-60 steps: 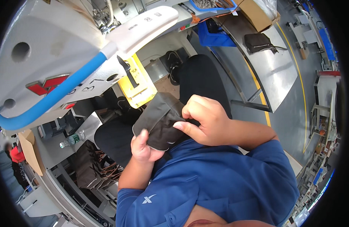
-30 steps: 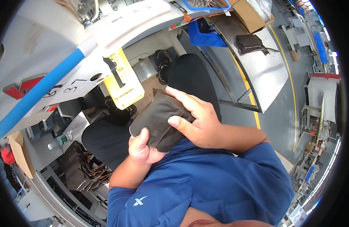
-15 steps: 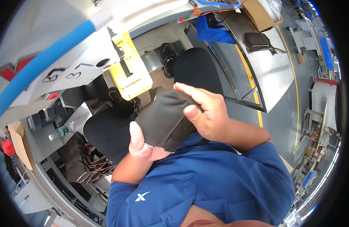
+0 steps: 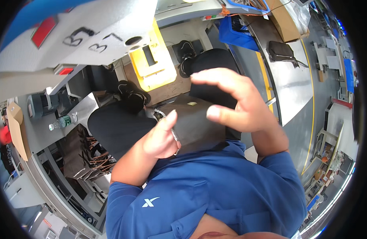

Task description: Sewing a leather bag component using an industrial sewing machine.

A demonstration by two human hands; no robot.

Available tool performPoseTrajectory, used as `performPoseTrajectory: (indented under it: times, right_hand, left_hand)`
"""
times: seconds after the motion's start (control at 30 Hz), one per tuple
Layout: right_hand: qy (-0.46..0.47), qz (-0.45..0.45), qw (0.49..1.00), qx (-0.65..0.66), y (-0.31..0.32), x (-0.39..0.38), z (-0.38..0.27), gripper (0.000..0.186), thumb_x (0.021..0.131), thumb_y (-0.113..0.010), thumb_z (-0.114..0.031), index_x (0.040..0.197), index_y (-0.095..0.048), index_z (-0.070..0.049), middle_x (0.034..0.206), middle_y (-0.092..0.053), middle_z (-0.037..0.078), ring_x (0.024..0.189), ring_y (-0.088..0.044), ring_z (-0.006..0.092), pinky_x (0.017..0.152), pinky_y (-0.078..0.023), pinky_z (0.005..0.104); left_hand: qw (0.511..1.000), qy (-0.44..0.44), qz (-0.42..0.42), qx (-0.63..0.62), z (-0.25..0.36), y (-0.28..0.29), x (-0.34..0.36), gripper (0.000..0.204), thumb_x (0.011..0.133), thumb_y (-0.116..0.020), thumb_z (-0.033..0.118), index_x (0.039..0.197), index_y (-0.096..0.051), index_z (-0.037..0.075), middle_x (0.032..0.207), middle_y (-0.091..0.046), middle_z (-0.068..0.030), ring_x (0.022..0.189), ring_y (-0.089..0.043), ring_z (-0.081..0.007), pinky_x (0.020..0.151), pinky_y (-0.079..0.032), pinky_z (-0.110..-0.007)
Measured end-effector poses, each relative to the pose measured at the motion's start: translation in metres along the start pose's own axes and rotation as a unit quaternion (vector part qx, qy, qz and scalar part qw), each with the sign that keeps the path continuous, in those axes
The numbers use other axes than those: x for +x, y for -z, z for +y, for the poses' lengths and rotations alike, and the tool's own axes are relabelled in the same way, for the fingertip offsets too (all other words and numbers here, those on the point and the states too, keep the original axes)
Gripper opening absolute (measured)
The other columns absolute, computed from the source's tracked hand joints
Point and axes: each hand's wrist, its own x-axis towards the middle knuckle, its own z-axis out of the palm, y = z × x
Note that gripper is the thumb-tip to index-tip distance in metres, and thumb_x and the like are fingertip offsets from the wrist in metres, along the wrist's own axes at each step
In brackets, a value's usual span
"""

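A black zippered pouch is in front of my body, above my lap. My left hand holds its left edge, thumb up beside the zipper, with its other fingers partly hidden. The zipper's pale metal teeth run along that edge. A small yellowish tag or patch shows on the pouch's far part. Over the pouch's right side, my right hand is open, its thumb and fingers spread apart, slightly blurred and holding nothing.
A pale machine head with a yellow plate juts in from upper left. At left stand a stack of black pouches and a plastic bottle. Another black pouch lies on the right metal table, near a blue bin.
My right hand has let go of the pouch and lifted off it. The pouch has turned, so its zipper edge now lies along my left hand. The view has shifted slightly.
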Motion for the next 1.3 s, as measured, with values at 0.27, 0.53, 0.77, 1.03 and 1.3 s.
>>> performPoseTrajectory:
  times: [0.27, 0.53, 0.77, 1.03, 1.3]
  right_hand:
    - [0.056, -0.297, 0.941, 0.154, -0.030, 0.028, 0.019, 0.029, 0.081, -0.081, -0.025, 0.092, -0.066, -0.003, 0.083, -0.069, 0.011, 0.078, -0.069, 0.0281, 0.070, -0.054, 0.0364]
    - [-0.027, -0.159, 0.979, 0.126, 0.009, 0.019, 0.010, 0.023, 0.077, -0.084, -0.016, 0.071, -0.065, -0.004, 0.069, -0.064, 0.008, 0.063, -0.063, 0.0235, 0.058, -0.049, 0.0340]
    - [0.064, -0.201, 0.964, 0.161, -0.011, 0.017, 0.003, 0.030, 0.077, -0.085, -0.027, 0.089, -0.072, -0.003, 0.077, -0.068, 0.009, 0.068, -0.067, 0.0275, 0.058, -0.050, 0.0354]
    - [0.015, -0.255, 0.953, 0.160, -0.026, 0.012, -0.005, 0.025, 0.075, -0.085, -0.017, 0.077, -0.065, -0.002, 0.068, -0.062, 0.011, 0.062, -0.060, 0.0318, 0.055, -0.043, 0.0387]
    - [-0.020, -0.246, 0.952, 0.179, -0.027, 0.012, -0.008, 0.016, 0.080, -0.079, -0.014, 0.085, -0.071, -0.002, 0.073, -0.068, 0.011, 0.066, -0.064, 0.0304, 0.060, -0.048, 0.0368]
  left_hand:
    - [0.947, 0.057, -0.207, 0.241, 0.015, 0.018, -0.010, 0.077, 0.103, -0.020, 0.063, 0.133, -0.050, -0.001, 0.115, -0.060, -0.0131, 0.108, -0.056, -0.0219, 0.091, -0.045, -0.034]
    - [0.791, -0.195, 0.094, 0.572, 0.056, -0.018, -0.033, 0.023, 0.078, -0.082, 0.017, 0.087, -0.067, 0.002, 0.084, -0.064, -0.0089, 0.075, -0.061, -0.0231, 0.067, -0.048, -0.034]
    - [0.784, -0.183, 0.034, 0.592, 0.062, -0.036, -0.024, 0.021, 0.075, -0.080, 0.017, 0.077, -0.064, 0.003, 0.075, -0.061, -0.0076, 0.068, -0.058, -0.0216, 0.059, -0.043, -0.032]
    - [0.817, -0.154, 0.068, 0.551, 0.063, -0.043, -0.032, 0.020, 0.066, -0.082, 0.009, 0.074, -0.066, 0.001, 0.067, -0.058, -0.0060, 0.055, -0.052, -0.0146, 0.051, -0.036, -0.028]
    - [0.811, -0.148, 0.100, 0.557, 0.061, -0.044, -0.035, 0.018, 0.066, -0.082, 0.008, 0.076, -0.068, 0.002, 0.065, -0.058, -0.0056, 0.054, -0.053, -0.0153, 0.050, -0.036, -0.028]
